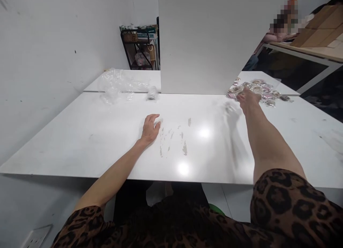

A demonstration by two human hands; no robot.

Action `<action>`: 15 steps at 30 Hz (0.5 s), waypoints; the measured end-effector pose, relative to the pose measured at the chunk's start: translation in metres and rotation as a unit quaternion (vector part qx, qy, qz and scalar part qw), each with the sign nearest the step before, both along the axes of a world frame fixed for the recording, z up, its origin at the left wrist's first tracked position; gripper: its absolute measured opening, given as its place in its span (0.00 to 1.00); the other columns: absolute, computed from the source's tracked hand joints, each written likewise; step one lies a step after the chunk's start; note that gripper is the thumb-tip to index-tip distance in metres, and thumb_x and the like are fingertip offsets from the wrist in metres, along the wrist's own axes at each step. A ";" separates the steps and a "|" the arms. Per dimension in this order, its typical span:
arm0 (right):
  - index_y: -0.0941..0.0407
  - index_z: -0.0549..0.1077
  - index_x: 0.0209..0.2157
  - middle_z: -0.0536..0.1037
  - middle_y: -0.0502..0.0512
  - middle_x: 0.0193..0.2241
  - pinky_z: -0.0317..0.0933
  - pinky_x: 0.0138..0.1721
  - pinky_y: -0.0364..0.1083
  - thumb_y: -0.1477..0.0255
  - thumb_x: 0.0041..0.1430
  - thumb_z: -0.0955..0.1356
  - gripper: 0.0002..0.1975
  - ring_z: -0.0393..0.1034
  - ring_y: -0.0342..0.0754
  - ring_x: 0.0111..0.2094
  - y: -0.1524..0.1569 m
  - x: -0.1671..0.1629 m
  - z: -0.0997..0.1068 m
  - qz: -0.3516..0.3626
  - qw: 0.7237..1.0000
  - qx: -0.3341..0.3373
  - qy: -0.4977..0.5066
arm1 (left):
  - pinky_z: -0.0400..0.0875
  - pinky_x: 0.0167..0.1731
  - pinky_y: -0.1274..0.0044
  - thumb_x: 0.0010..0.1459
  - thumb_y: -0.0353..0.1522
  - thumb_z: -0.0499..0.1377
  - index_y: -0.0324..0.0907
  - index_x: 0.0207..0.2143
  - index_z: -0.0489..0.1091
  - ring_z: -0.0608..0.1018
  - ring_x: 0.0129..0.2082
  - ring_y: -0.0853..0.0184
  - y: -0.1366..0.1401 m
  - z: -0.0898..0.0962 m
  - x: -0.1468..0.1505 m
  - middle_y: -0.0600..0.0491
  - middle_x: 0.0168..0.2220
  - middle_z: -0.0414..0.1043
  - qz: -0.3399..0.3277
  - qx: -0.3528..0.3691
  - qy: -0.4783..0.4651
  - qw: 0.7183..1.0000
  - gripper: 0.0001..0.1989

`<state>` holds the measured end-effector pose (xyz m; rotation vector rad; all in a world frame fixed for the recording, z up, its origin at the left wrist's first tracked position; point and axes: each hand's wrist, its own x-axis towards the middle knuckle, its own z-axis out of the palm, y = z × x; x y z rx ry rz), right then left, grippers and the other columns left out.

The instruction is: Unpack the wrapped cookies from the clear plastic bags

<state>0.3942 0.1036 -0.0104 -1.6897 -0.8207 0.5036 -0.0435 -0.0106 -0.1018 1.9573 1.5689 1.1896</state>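
My left hand (150,129) rests on the white table (118,133), left of some worn grey marks. Its fingers are loosely bent, with a gap between thumb and fingers, and nothing is in it. Stretched far forward, my right hand (249,97) is at a heap of small clear packets (268,90) at the table's back right, touching or just over them. The packets hold little pink, brown and pale items, too small to name. Most of that hand's fingers are blurred or hidden, so its grip does not show.
Crumpled clear plastic bags (115,85) lie at the back left, with a small clear packet (152,93) beside them. A grey upright panel (203,44) stands behind the table. Beyond are a black shelf rack (136,44), a cardboard box (321,26) and another person.
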 end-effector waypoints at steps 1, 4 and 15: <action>0.53 0.63 0.43 0.72 0.59 0.44 0.63 0.30 0.42 0.74 0.72 0.59 0.04 0.66 0.39 0.30 0.005 0.002 0.000 -0.001 1.000 0.006 0.017 | 0.80 0.49 0.65 0.65 0.32 0.56 0.45 0.57 0.72 0.72 0.62 0.55 0.000 0.000 0.000 0.42 0.60 0.69 0.002 -0.003 -0.003 1.000 0.19; 0.53 0.64 0.39 0.73 0.55 0.39 0.69 0.35 0.44 0.75 0.66 0.68 0.07 0.69 0.40 0.31 0.007 -0.022 -0.020 0.023 0.996 -0.007 0.084 | 0.79 0.50 0.65 0.64 0.31 0.57 0.45 0.57 0.72 0.74 0.59 0.56 0.002 -0.002 0.000 0.43 0.60 0.69 0.005 -0.007 -0.011 1.000 0.19; 0.56 0.71 0.48 0.74 0.62 0.49 0.69 0.47 0.55 0.59 0.62 0.68 0.18 0.71 0.52 0.40 -0.002 -0.218 -0.077 0.392 0.900 -0.013 -0.189 | 0.78 0.43 0.74 0.63 0.24 0.57 0.41 0.53 0.73 0.79 0.42 0.69 0.016 -0.008 0.000 0.45 0.55 0.70 0.018 0.007 -0.068 0.997 0.17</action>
